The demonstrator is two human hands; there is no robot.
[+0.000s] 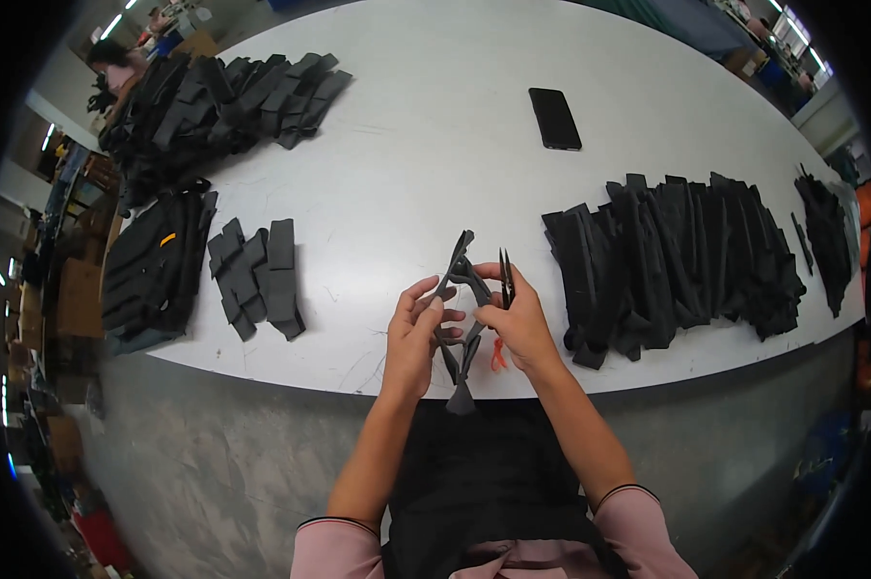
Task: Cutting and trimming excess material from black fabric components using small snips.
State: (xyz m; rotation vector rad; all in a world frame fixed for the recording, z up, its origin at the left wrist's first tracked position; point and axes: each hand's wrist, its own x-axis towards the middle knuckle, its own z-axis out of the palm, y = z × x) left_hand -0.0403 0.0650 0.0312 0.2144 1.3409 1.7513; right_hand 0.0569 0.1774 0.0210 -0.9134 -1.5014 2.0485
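Note:
In front of me, over the table's near edge, both hands grip a twisted dark grey fabric strip (461, 384). My left hand (411, 338) pinches one side of it between thumb and fingers. My right hand (518, 323) pinches the other side. The strip's upper end sticks up between the hands, and its lower end hangs toward my lap. Tucked in my right hand is a slim dark tool with two pointed blades, like thread snips (506, 270), points away from me. An orange-red tie (498, 355) dangles below that hand.
Several folded dark strips (257, 277) lie at left, beside a stack of black fabric pieces (156, 265). A larger heap (228, 101) is at far left. A long row of dark strips (677, 265) lies at right. A black phone (555, 119) rests on the white table (407, 125).

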